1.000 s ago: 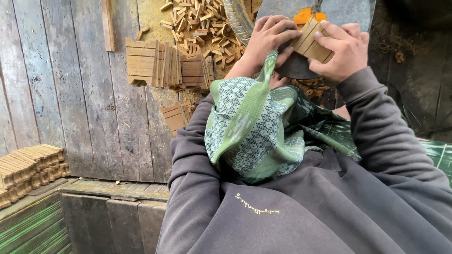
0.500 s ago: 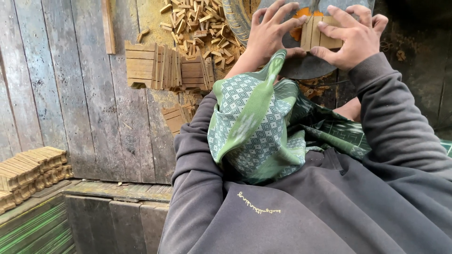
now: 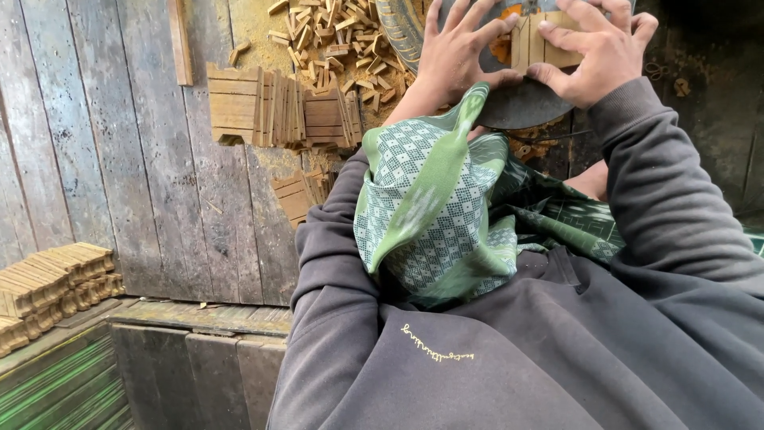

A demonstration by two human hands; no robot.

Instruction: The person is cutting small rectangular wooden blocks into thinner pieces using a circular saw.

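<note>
Bare plank floor [image 3: 95,143] lies open across the left of the frame, and a hand could pass there freely. Toward the upper middle the way is blocked by the standing rows of thin wooden pieces [image 3: 274,107] and, above them, the loose heap of offcuts [image 3: 330,36]. The green patterned cloth [image 3: 434,199] fills the centre. At the lower left, stacked wooden slats [image 3: 48,283] crowd the edge.
</note>
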